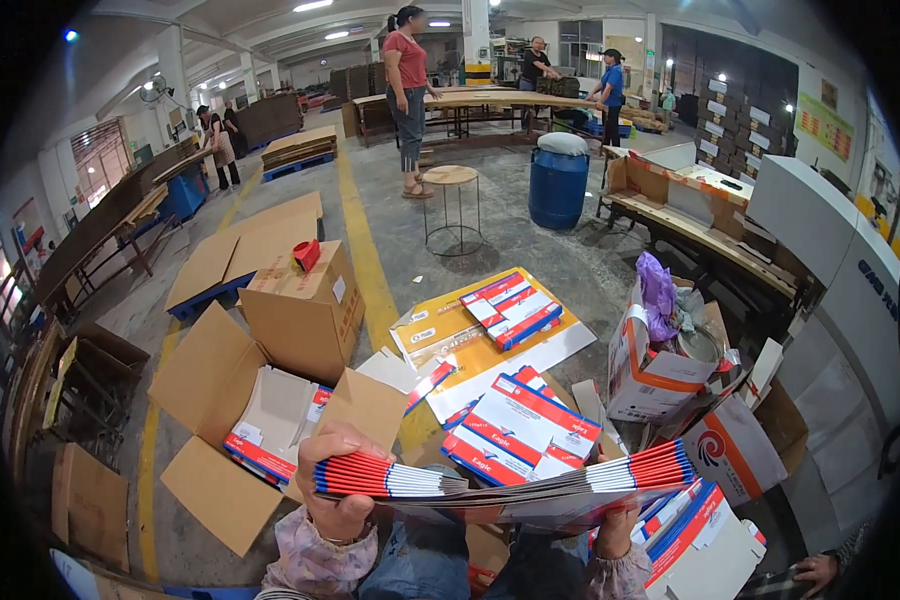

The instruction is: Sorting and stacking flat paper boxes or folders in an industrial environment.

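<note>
A stack of flat folded cartons [510, 500], red, white and blue at the edges, spans the space above my lap. My left hand [338, 490] is closed round its left end, thumb in front. At the other end my right hand [615, 525] grips from below; its fingers are partly hidden by the stack. Just beyond lies a pile of similar flat cartons [520, 425] on the floor. To the left an open brown box [210, 490] holds more of them [280, 420]. Another pile [700, 545] lies beside my right forearm.
A closed brown box [305, 305] carries a red tape dispenser [307, 256]. Yellow sheets [435, 330] hold more cartons. A waste-filled box [660, 385] stands right, near a grey machine [820, 230]. Beyond are a stool [450, 176], blue drum [558, 190] and standing person [407, 100]. Another person's hand [818, 572] shows lower right.
</note>
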Demonstrator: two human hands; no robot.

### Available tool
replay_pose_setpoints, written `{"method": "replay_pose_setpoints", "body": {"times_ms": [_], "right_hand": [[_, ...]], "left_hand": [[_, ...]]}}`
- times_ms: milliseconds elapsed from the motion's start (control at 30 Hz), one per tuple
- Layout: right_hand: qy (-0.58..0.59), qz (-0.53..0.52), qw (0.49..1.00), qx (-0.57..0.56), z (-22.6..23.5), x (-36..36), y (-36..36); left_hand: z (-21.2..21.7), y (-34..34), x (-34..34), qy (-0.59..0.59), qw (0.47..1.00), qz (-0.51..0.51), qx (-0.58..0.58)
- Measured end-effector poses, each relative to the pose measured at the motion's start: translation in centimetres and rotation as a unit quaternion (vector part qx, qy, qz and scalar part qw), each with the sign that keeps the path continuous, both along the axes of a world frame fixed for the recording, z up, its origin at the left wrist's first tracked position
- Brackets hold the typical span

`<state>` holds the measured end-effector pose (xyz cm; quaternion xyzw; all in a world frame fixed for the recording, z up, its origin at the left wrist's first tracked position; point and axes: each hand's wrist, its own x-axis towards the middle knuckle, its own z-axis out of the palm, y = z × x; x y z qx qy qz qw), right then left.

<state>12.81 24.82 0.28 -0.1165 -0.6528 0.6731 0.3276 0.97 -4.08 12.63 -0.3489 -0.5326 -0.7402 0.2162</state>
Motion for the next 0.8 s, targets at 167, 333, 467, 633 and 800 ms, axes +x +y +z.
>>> {"method": "replay_pose_setpoints", "body": {"times_ms": [167, 333, 467, 633, 800], "right_hand": [[0.009, -0.024, 1.0, -0.002, -2.1, 0.2, 0.6], [-0.011, -0.029, 0.999, 0.01, -1.6, 0.3, 0.4], [-0.002, -0.035, 0.999, 0.004, -2.4, 0.2, 0.8], [0.004, -0.028, 1.0, 0.01, -1.4, 0.2, 0.3], [0.003, -0.026, 0.999, -0.024, -1.3, 0.1, 0.3]], "left_hand": [[0.0, -0.1, 0.0, 0.003, 1.0, 0.002, -0.005], [-0.1, -0.1, 0.3, -0.009, 1.0, 0.002, 0.003], [-0.2, 0.4, 0.0, -0.001, 1.0, 0.002, -0.002], [0.0, -0.3, 0.2, 0.002, 1.0, 0.002, -0.001], [-0.1, 0.0, -0.1, 0.001, 1.0, -0.004, -0.002]]}}
